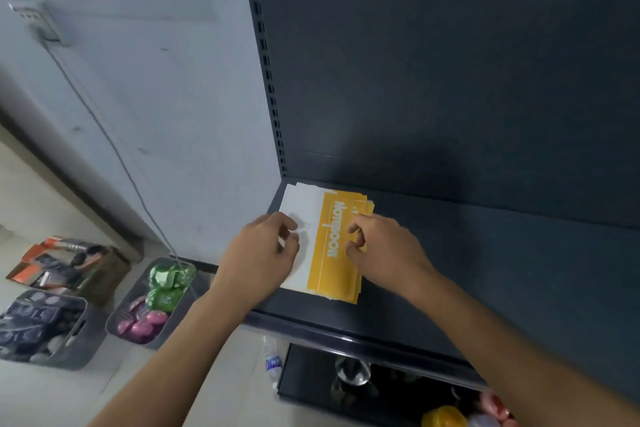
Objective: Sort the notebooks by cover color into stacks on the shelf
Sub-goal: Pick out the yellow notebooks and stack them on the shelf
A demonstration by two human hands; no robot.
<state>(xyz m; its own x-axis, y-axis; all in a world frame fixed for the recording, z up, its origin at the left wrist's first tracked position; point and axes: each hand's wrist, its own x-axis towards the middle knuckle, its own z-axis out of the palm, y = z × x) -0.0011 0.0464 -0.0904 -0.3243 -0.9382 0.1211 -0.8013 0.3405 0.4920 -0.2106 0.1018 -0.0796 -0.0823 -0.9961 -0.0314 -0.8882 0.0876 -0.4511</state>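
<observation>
Left hand point(263, 253), right hand point(384, 253): fingers curled on top of yellow-and-white paper notebook stack point(334, 274); cannot tell whether either grips. Stack lies flat at left end of dark grey metal shelf point(450, 270).

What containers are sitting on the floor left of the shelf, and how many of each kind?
Grey bins: 2
Cardboard box: 1
Total: 3

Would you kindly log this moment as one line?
step: sorting | left hand: on white notebook | right hand: on yellow notebooks | place: shelf, left end
</observation>
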